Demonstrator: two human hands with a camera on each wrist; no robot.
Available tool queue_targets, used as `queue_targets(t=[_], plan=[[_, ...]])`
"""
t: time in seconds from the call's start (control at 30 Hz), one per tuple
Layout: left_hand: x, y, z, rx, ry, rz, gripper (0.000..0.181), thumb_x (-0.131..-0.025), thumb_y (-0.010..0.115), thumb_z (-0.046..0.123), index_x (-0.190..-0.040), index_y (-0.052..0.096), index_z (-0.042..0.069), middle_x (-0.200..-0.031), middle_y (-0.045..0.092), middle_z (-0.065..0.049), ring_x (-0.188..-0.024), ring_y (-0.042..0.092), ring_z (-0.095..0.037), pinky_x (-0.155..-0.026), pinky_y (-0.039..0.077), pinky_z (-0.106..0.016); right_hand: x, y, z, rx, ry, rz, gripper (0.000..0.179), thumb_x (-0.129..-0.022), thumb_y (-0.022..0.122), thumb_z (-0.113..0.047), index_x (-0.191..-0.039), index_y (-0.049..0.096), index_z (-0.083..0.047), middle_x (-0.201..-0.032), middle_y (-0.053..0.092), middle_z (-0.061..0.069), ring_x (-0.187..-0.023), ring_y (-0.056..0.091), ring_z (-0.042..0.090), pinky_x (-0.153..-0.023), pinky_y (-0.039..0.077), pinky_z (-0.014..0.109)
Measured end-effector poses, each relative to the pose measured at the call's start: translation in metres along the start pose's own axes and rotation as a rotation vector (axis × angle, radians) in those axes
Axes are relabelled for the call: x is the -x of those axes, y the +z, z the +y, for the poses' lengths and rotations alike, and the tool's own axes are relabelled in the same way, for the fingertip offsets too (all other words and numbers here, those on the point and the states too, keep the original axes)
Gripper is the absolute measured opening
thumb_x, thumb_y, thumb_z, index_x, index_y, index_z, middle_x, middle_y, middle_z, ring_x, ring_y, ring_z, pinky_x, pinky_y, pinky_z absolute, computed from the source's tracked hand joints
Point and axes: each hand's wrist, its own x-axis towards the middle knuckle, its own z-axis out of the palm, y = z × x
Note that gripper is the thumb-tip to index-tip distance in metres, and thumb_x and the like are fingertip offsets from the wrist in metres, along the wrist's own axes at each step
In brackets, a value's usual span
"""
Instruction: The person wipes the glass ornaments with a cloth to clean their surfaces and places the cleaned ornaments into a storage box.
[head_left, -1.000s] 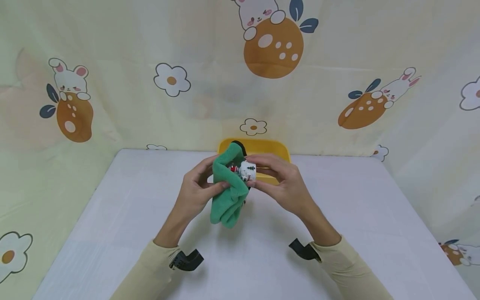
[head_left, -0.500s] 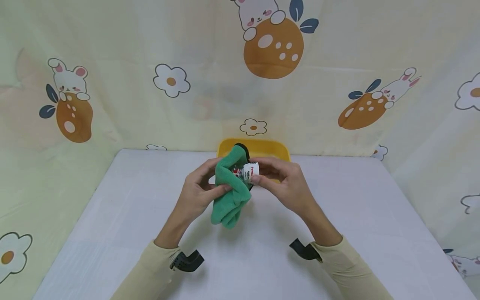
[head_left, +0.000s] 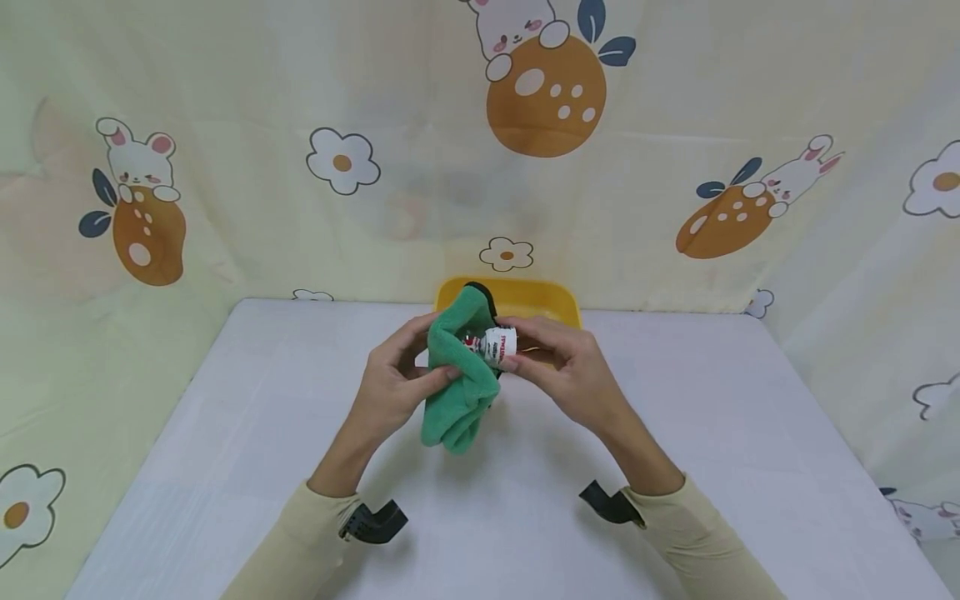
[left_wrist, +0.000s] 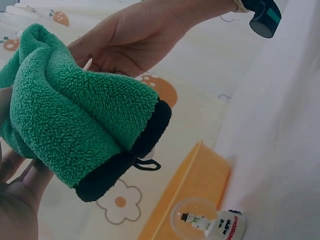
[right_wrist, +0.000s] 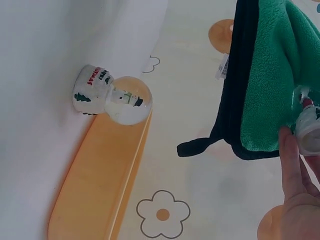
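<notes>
Evidently mid-job, a person in the head view works above a white table, the left hand gripping a folded green cloth between thumb and fingers while the right hand pinches the white base of a snow globe; the globe lies tipped sideways in mid-air before a yellow bin, its glass end tucked into the fold, its base bare. The work looks under way rather than finished, though how much remains cannot be told

In the left wrist view, thick pile and black trim hide the held globe; a second snow globe, a snowman inside, stands upright beside the bin, whether dealt with or waiting unclear

In the right wrist view, the held globe shows a touch of red behind clear glass above its pale, rounded base, fingers against it, near the cloth's dark hanging loop
</notes>
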Motion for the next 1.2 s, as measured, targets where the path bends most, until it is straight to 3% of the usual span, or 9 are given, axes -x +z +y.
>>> queue_targets(t=[0.27, 0.6, 0.77, 1.0, 1.2], plan=[[-0.0006, 0.0, -0.0007, 0.019, -0.006, 0.006, 0.058, -0.089, 0.072, -0.008, -0.143, 0.052, 0.002, -0.136, 0.058, -0.017, -0.118, 0.062, -0.024, -0.087, 0.06, -0.038, 0.0006, 0.0005, 0.0028, 0.027, -0.051, 0.004, 0.056, -0.087, 0.075, 0.005, -0.139, 0.062, -0.007, -0.131, 0.065, 0.007, -0.113, 0.065, 0.022, -0.092, 0.059, 0.034], [-0.0012, 0.0005, -0.0011, 0.012, -0.05, 0.017, 0.057, -0.091, 0.073, -0.001, -0.144, 0.052, 0.003, -0.137, 0.058, -0.015, -0.121, 0.061, -0.028, -0.09, 0.059, -0.039, 0.0016, 0.0012, 0.0021, 0.048, -0.147, 0.007, 0.057, -0.077, 0.08, 0.013, -0.13, 0.066, -0.001, -0.136, 0.061, 0.011, -0.126, 0.06, 0.026, -0.091, 0.059, 0.036], [-0.0017, -0.001, -0.0044, 0.005, -0.054, 0.019, 0.058, -0.091, 0.073, -0.002, -0.144, 0.052, 0.004, -0.137, 0.058, -0.014, -0.119, 0.062, -0.029, -0.092, 0.059, -0.038, -0.0001, 0.001, 0.0041, 0.076, -0.204, -0.005, 0.055, -0.073, 0.081, 0.014, -0.125, 0.068, 0.0, -0.134, 0.061, 0.013, -0.127, 0.059, 0.026, -0.095, 0.056, 0.038], [-0.0018, -0.0015, -0.0035, -0.015, -0.065, 0.034, 0.054, -0.093, 0.072, 0.002, -0.143, 0.053, 0.006, -0.138, 0.058, -0.011, -0.123, 0.06, -0.029, -0.099, 0.056, -0.036, -0.0032, -0.0015, 0.0042, 0.232, -0.294, -0.006, 0.058, -0.073, 0.084, 0.011, -0.128, 0.069, -0.003, -0.133, 0.064, 0.011, -0.126, 0.059, 0.025, -0.097, 0.056, 0.029], [-0.0015, -0.0022, -0.0038, 0.007, -0.074, 0.023, 0.053, -0.094, 0.072, 0.005, -0.143, 0.053, 0.004, -0.137, 0.058, -0.013, -0.126, 0.059, -0.03, -0.102, 0.054, -0.036, -0.0035, -0.0015, 0.0044, 0.186, -0.273, -0.009, 0.062, -0.072, 0.084, 0.011, -0.131, 0.066, 0.0, -0.131, 0.064, 0.012, -0.122, 0.063, 0.025, -0.092, 0.058, 0.031]])
